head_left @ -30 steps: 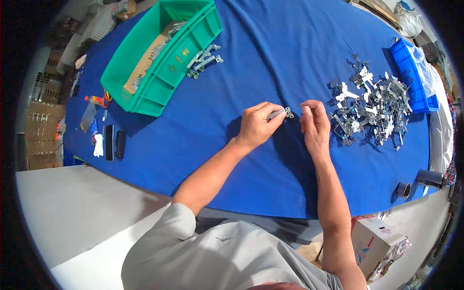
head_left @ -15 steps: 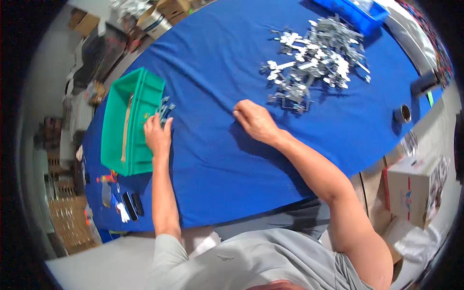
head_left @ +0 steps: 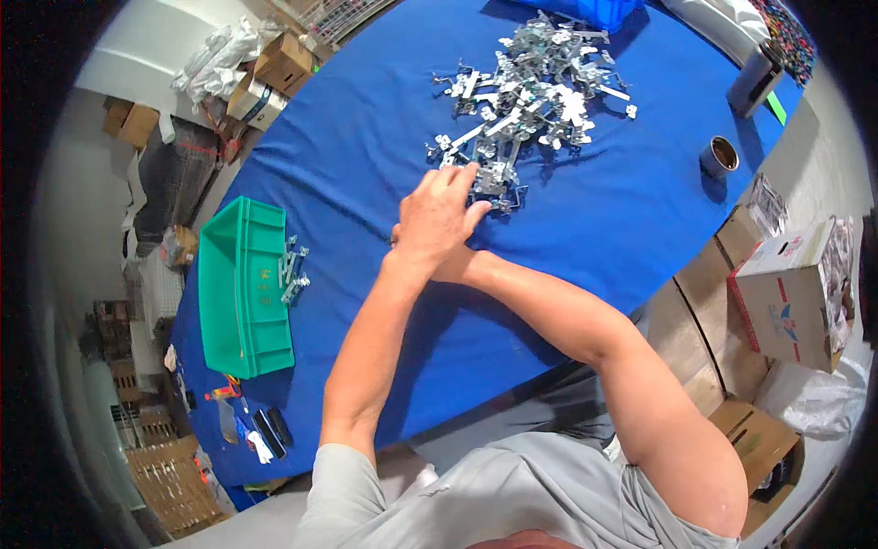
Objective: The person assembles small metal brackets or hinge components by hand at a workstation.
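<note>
Left hand [head_left: 441, 215] spread open on metal brackets [head_left: 526, 87] atop blue bench [head_left: 366, 137], covering right hand [head_left: 450, 265], grip apparently hidden.

Single head view, looking steeply down from above the left hand [head_left: 439, 215] and right hand [head_left: 455, 265], close over them; fisheye bend toward the rim, blue table [head_left: 366, 137] stretching beyond both hands.

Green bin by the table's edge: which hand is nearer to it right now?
Left, narrowly. Both hands sit far from the green bin, at the near edge of the metal parts pile; the left hand lies over the right hand, on the bin's side.
</note>
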The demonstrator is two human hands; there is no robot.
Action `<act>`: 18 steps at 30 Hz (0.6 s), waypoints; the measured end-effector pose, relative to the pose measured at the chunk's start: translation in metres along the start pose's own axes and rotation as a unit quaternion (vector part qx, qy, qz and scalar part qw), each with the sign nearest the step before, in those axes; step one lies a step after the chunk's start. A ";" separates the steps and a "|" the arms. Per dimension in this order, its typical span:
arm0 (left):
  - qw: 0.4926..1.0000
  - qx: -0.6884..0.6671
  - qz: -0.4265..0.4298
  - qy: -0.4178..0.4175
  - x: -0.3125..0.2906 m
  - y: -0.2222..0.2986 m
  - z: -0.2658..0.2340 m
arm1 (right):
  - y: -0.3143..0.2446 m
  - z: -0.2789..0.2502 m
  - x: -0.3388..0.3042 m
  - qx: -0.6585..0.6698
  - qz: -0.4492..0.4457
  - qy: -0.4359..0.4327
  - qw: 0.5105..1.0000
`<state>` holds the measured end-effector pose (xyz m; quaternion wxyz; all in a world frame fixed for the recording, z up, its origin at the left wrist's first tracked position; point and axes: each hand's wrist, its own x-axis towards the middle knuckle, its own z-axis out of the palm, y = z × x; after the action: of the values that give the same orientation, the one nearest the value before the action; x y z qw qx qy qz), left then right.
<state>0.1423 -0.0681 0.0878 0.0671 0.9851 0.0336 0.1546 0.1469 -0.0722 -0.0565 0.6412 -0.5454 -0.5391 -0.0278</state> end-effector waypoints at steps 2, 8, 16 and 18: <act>1.000 0.007 -0.009 -0.023 0.009 0.000 0.009 | -0.015 -0.010 0.013 0.042 0.042 -0.072 0.996; 0.988 -0.093 -0.051 0.110 0.048 -0.004 0.041 | -0.020 -0.022 0.016 0.050 0.057 -0.101 0.992; 0.936 -0.280 -0.178 0.122 0.056 -0.007 0.015 | -0.027 -0.030 0.023 -0.014 0.146 -0.215 0.966; 0.958 -0.199 -0.114 0.171 0.054 -0.014 0.014 | -0.036 -0.031 0.030 -0.008 0.157 -0.202 0.967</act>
<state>0.1970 -0.0513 0.0886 0.2719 0.9004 0.1255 0.3156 0.1574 -0.0934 -0.0054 0.5106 -0.6227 -0.5648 0.1802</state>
